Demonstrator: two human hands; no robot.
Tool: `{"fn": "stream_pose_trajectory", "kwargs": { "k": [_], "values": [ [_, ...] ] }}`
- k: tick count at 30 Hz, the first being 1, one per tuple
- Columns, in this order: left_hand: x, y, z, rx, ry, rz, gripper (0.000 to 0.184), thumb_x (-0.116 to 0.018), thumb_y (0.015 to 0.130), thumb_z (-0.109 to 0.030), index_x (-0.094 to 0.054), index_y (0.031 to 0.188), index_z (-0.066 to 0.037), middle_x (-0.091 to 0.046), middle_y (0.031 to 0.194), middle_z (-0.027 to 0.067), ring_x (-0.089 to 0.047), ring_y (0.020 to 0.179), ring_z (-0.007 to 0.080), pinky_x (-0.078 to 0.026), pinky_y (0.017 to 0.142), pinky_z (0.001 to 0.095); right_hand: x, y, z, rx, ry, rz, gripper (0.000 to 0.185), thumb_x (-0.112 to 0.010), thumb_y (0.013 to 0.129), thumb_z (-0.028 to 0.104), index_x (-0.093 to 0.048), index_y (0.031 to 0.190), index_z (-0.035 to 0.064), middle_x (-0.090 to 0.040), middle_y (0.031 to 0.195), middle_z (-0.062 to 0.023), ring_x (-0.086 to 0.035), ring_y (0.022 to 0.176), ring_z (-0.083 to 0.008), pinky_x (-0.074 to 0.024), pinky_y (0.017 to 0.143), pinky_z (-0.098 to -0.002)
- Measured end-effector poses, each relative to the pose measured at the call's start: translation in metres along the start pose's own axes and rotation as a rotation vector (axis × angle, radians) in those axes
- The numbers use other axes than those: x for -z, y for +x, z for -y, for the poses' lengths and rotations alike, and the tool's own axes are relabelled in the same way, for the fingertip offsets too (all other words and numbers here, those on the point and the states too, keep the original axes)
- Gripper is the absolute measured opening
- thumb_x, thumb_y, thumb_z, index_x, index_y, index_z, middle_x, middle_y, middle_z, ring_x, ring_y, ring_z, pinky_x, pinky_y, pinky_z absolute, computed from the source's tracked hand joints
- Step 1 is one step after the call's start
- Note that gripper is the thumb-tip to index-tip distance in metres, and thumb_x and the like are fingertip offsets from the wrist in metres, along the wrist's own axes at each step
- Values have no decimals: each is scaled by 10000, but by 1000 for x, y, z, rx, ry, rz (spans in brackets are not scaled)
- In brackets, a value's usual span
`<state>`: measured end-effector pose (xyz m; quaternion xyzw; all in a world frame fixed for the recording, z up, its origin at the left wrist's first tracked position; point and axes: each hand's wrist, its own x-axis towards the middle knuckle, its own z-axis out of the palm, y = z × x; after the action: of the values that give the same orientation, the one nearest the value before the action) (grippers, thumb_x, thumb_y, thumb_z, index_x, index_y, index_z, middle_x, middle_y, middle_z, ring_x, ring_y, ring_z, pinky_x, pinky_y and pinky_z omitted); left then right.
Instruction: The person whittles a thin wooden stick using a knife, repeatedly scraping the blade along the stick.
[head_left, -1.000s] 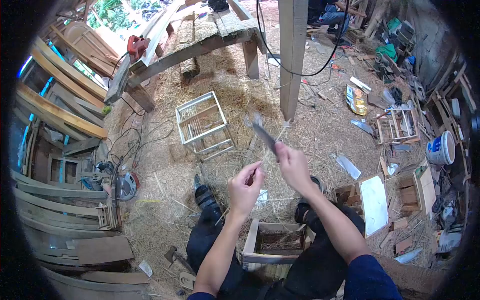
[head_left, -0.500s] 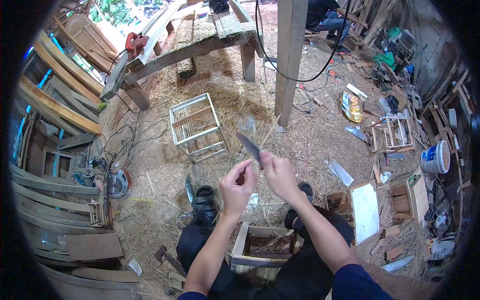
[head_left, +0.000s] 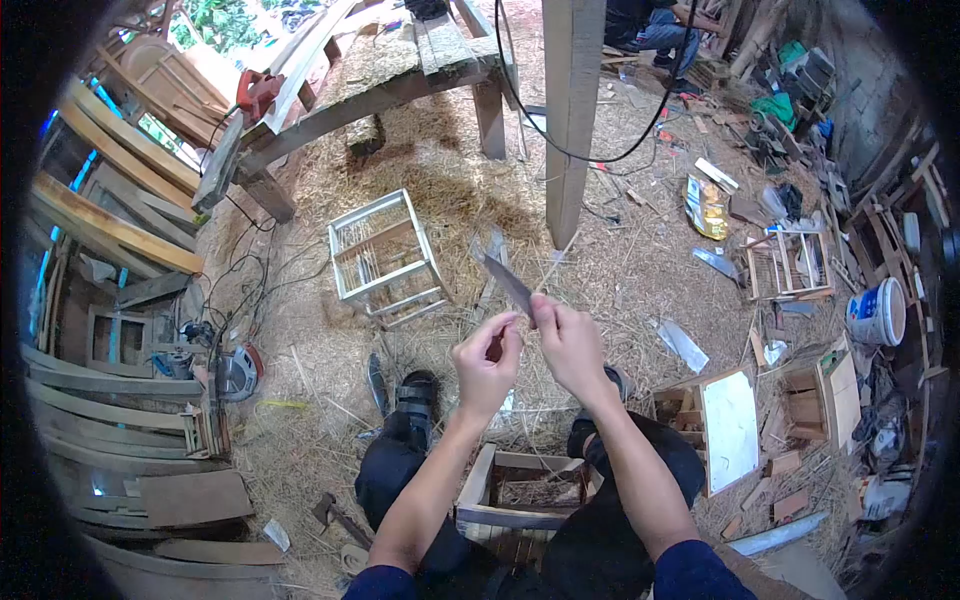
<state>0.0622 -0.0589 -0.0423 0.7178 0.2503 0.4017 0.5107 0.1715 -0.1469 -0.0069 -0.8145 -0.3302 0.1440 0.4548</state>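
Note:
My right hand [head_left: 572, 345] is wrapped round the handle end of a knife [head_left: 508, 284], whose dark blade points up and to the left. Close beside it, my left hand [head_left: 487, 365] is closed with thumb and fingertips pinched together near the base of the blade. Whatever sits in that pinch, if anything, is too small to make out. Beyond the hands, a light wooden slatted frame [head_left: 385, 281] rests on the straw-strewn floor. Between my legs stands a small wooden box frame [head_left: 512, 517].
A wooden post [head_left: 570, 130] rises ahead, a black cable hanging near it. A rough workbench [head_left: 370, 105] carries a red tool [head_left: 258, 93]. Planks line the left; a white bucket [head_left: 876, 312] stands right. Another person [head_left: 660, 40] crouches at the back. A hammer-like tool [head_left: 340, 518] lies by my left leg.
Both hands have shifted slightly right and stay close together, the knife still in my right hand. The whole view has tilted a little.

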Motion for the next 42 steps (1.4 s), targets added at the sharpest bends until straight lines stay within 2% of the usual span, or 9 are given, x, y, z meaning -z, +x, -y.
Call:
{"fn": "stream_pose_trajectory", "kwargs": {
  "k": [5, 12, 17, 21, 24, 27, 32, 39, 42],
  "values": [
    [-7, 10, -6, 42, 22, 149, 204, -625, 991, -34, -695, 1172, 28, -711, 890, 35, -655, 784, 70, -528, 677, 229, 15, 13, -1, -109, 87, -127, 532, -432, 1068, 470, -758, 1054, 50, -689, 757, -230, -701, 785, -427, -528, 680, -495],
    [-2, -6, -49, 261, -243, 82, 304, -596, 1021, -70, -605, 1283, 85, -700, 858, 41, -644, 821, 86, -519, 768, 240, 2, -8, 12, 31, 50, -113, 612, -395, 1083, 487, -708, 878, 2, -611, 626, -221, -661, 619, -377, -479, 612, -477],
    [18, -12, -63, 290, -260, 123, 307, -572, 1045, -116, -626, 1303, 43, -691, 844, 41, -576, 723, 52, -456, 659, 214, 4, -8, 12, 14, 230, -213, 654, -396, 1080, 519, -631, 775, -9, -550, 583, -180, -597, 548, -304, -422, 555, -459],
    [23, -24, -61, 320, -242, 154, 293, -586, 1038, -100, -640, 1282, 54, -683, 848, 45, -623, 781, 85, -503, 723, 242, -7, -18, 16, 101, 209, -200, 599, -435, 1077, 488, -668, 861, -20, -542, 586, -181, -602, 547, -297, -427, 551, -446],
    [27, -31, -48, 271, -261, 191, 279, -601, 1028, -90, -647, 1262, 55, -690, 857, 50, -634, 794, 83, -512, 738, 241, 4, -18, 19, 48, 176, -198, 561, -445, 1074, 472, -715, 951, -4, -583, 598, -198, -618, 563, -375, -449, 559, -458],
    [28, -38, -49, 264, -265, 187, 249, -607, 1035, -137, -668, 1231, 4, -693, 805, 12, -503, 638, 10, -385, 576, 189, 5, -26, 16, 21, 154, -183, 554, -447, 1073, 468, -738, 968, 8, -607, 624, -217, -636, 588, -402, -468, 570, -465],
    [41, -34, -38, 318, -231, 148, 189, -602, 1024, -67, -630, 1168, 52, -705, 886, 51, -639, 797, 74, -510, 727, 226, -16, -35, 17, 236, -18, -66, 504, -466, 1063, 448, -774, 996, 54, -635, 652, -218, -670, 622, -393, -508, 595, -471],
    [46, -30, -44, 252, -131, 220, 177, -602, 1021, -62, -655, 1141, 58, -710, 881, 60, -658, 821, 82, -530, 742, 233, 19, -18, 5, 1, 14, -179, 491, -464, 1067, 432, -780, 990, 65, -627, 616, -184, -654, 575, -354, -485, 566, -447],
    [40, -29, -47, 265, -109, 221, 175, -600, 1019, -53, -659, 1134, 64, -714, 882, 67, -664, 822, 86, -535, 737, 234, 10, -19, 1, 50, 2, -176, 490, -474, 1063, 437, -784, 972, 68, -629, 597, -169, -644, 550, -337, -474, 556, -461]
  ]
}}
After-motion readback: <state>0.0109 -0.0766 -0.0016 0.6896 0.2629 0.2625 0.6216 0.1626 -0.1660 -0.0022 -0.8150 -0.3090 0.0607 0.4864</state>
